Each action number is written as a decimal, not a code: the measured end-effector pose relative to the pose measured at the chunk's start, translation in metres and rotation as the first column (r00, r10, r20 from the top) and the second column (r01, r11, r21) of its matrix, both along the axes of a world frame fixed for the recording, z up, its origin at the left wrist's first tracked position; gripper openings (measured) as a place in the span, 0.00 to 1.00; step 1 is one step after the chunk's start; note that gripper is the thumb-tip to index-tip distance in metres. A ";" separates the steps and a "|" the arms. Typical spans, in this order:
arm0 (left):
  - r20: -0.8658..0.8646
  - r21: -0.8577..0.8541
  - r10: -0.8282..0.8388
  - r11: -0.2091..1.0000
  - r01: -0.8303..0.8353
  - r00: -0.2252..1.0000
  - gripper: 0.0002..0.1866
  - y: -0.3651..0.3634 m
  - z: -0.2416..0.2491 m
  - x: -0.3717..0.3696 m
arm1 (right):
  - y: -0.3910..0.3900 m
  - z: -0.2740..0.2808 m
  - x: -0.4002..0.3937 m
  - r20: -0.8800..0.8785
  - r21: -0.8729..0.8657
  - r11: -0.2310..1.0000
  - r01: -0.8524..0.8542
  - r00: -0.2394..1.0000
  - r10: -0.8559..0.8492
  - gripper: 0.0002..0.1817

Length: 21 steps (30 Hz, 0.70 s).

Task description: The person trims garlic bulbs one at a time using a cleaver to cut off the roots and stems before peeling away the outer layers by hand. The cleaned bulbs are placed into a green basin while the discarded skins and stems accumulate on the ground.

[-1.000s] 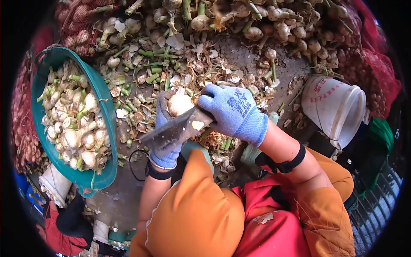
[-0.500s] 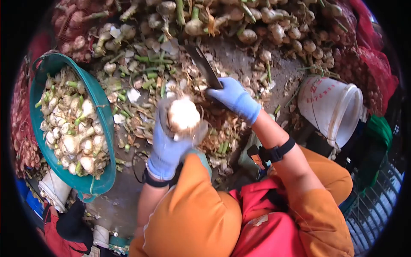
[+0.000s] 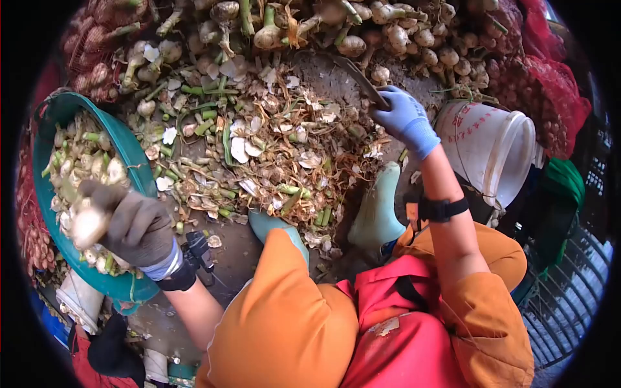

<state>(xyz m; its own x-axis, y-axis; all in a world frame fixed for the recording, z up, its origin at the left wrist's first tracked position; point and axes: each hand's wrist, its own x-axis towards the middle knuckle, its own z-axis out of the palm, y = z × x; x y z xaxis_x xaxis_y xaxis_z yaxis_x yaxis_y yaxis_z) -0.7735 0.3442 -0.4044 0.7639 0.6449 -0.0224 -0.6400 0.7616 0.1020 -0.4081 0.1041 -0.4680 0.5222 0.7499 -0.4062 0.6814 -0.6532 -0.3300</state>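
My left hand point(image 3: 137, 226), in a soiled grey-palmed glove, is closed on a whitish garlic bulb point(image 3: 89, 226). Hand and bulb are over the front part of a green tub point(image 3: 137, 171) heaped with trimmed garlic, and the bulb is blurred by motion. Off to the right, my right hand point(image 3: 404, 119) in a blue glove grips a knife point(image 3: 359, 79) by its handle. The blade points up and left, toward the pile of untrimmed garlic point(image 3: 394, 32), apart from any bulb I can make out.
Peelings and cut stems point(image 3: 278, 155) cover the floor between my light green boots point(image 3: 378, 210). A white bucket point(image 3: 482, 145) lies tipped at the right. Red mesh sacks point(image 3: 543, 97) of garlic stand at the back right, with others at the left. A metal grate point(image 3: 569, 304) is at the lower right.
My left hand has swung left from above my knee to the green tub, carrying the garlic bulb. My right hand has moved right and slightly up with the knife, away from the left hand.
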 end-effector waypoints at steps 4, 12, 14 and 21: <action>-0.292 0.122 0.017 0.992 0.019 0.956 0.27 -0.027 -0.027 0.042 | -0.023 -0.060 0.020 -0.015 0.098 0.980 0.171 0.985 -0.171 0.20; -0.831 0.171 -0.070 0.912 0.374 0.552 0.24 -0.109 -0.103 0.083 | 0.031 0.029 -0.128 -0.544 0.447 0.894 -0.039 0.782 0.306 0.15; -0.854 0.205 -0.008 0.913 0.351 0.520 0.23 -0.096 -0.085 0.077 | 0.039 0.047 -0.125 -0.647 0.298 0.953 0.046 0.744 0.167 0.15; -0.804 0.592 0.361 0.557 0.583 0.472 0.27 -0.104 -0.086 0.062 | 0.057 0.053 -0.117 -0.051 0.209 0.898 -0.388 0.913 0.406 0.15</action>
